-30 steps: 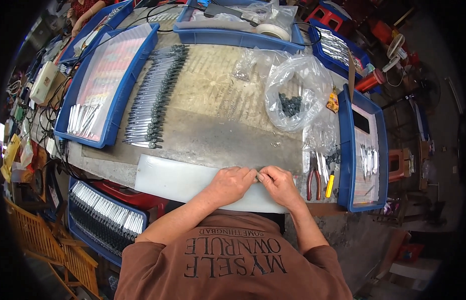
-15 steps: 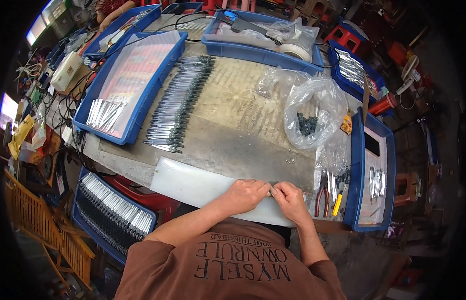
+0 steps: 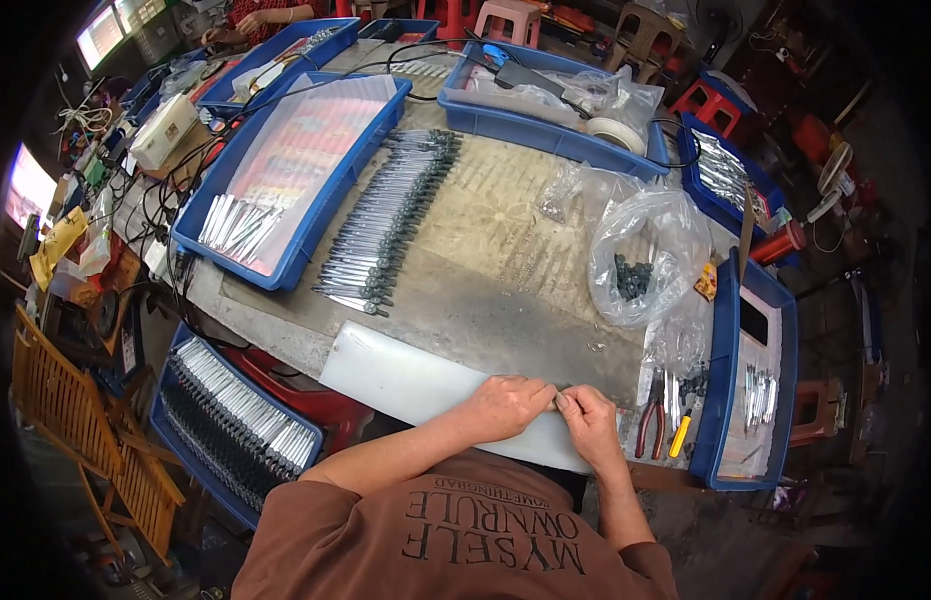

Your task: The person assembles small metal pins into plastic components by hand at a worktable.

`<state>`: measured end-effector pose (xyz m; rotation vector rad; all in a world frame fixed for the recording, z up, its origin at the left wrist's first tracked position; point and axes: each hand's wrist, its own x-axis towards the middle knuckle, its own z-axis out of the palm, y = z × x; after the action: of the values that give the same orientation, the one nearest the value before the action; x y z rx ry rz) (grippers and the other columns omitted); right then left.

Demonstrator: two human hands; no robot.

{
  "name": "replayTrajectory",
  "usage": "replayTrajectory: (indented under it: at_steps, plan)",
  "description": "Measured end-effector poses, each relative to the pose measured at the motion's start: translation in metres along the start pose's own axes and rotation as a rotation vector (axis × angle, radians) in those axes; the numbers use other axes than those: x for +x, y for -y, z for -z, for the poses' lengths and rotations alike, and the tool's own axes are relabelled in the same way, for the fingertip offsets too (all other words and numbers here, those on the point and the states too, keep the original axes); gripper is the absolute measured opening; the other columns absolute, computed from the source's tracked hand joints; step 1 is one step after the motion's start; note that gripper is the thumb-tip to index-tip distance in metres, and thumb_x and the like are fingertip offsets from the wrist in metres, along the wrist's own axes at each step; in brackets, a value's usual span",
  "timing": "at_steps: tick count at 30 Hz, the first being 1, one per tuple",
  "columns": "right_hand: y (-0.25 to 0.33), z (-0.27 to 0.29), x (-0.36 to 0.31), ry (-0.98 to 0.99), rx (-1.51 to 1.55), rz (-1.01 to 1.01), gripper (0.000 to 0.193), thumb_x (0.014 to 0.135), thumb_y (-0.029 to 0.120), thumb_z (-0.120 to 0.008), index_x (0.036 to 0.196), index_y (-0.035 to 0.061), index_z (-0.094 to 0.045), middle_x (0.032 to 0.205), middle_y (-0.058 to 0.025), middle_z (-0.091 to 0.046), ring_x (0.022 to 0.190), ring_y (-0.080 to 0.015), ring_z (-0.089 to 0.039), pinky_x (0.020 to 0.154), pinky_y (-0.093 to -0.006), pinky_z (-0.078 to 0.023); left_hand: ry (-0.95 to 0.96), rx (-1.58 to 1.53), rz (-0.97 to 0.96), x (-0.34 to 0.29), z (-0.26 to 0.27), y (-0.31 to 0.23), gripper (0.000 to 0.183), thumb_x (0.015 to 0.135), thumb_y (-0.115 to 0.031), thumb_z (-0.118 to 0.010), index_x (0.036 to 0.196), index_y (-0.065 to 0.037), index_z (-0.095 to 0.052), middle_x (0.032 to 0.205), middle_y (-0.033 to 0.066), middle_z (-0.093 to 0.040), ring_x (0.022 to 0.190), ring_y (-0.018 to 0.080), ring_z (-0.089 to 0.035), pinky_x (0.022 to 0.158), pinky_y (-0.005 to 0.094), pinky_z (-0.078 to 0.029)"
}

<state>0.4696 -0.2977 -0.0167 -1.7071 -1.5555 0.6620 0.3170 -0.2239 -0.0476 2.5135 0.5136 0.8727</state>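
Note:
My left hand and my right hand meet fingertip to fingertip above the right part of a white board lying along the table's near edge. Both are closed in a pinch. Something small and dark may be between the fingertips, but the fingers cover it. Beyond the board, slim silvery metal pieces with dark ends lie in a long, tight row. Right of my hands are red-handled pliers and a yellow-handled tool. An open clear plastic bag holds small dark parts.
Blue trays stand around the table: one with paper and metal strips at left, one with plastic bags and tape at back, one with strips at right. A lower blue tray holds rows of dark-ended pieces. Another person's hand shows far left.
The whole view has shifted, so the table sits lower and further right in it. My hands stay together over the board, with the fingers slightly repositioned.

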Motion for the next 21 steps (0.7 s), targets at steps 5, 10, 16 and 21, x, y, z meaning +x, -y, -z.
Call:
replayTrajectory:
  at_steps: [5, 10, 16, 21]
  plan:
    - [-0.005, -0.006, -0.004, -0.145, 0.068, 0.066, 0.017, 0.084, 0.015, -0.056, 0.089, -0.0008, -0.058, 0.075, -0.014, -0.059, 0.065, -0.0242, -0.058, 0.058, -0.0332, -0.045, -0.063, 0.065, 0.022, 0.004, 0.016, 0.009, 0.017, 0.075, -0.017, -0.06, 0.084, -0.006, -0.052, 0.064, 0.0063, -0.05, 0.058, 0.0227, -0.057, 0.049, 0.0339, -0.045]
    - [-0.013, -0.009, -0.012, -0.17, 0.071, -0.005, 0.02, 0.083, 0.016, -0.056, 0.093, -0.001, -0.058, 0.075, -0.0127, -0.059, 0.065, -0.0224, -0.058, 0.059, -0.0326, -0.045, -0.16, 0.268, 0.115, 0.014, 0.062, 0.057, 0.018, 0.075, -0.017, -0.061, 0.086, -0.008, -0.052, 0.067, 0.0079, -0.052, 0.059, 0.0241, -0.057, 0.05, 0.0344, -0.046]
    - [-0.011, -0.015, -0.009, -0.184, -0.035, 0.111, 0.014, 0.082, 0.012, -0.056, 0.09, 0.0, -0.058, 0.069, -0.012, -0.057, 0.06, -0.0249, -0.056, 0.055, -0.0329, -0.044, -0.255, 0.401, 0.242, 0.03, 0.121, 0.126, 0.023, 0.077, -0.013, -0.058, 0.098, -0.006, -0.051, 0.077, 0.0126, -0.057, 0.069, 0.0299, -0.058, 0.057, 0.0382, -0.047]
    - [-0.01, -0.016, -0.007, -0.175, -0.05, 0.136, 0.011, 0.08, 0.008, -0.056, 0.088, -0.0006, -0.058, 0.069, -0.0121, -0.057, 0.059, -0.025, -0.055, 0.053, -0.0326, -0.043, -0.26, 0.472, 0.341, 0.045, 0.145, 0.175, 0.021, 0.078, -0.013, -0.057, 0.097, -0.007, -0.052, 0.082, 0.0127, -0.059, 0.074, 0.0311, -0.058, 0.062, 0.0402, -0.046]
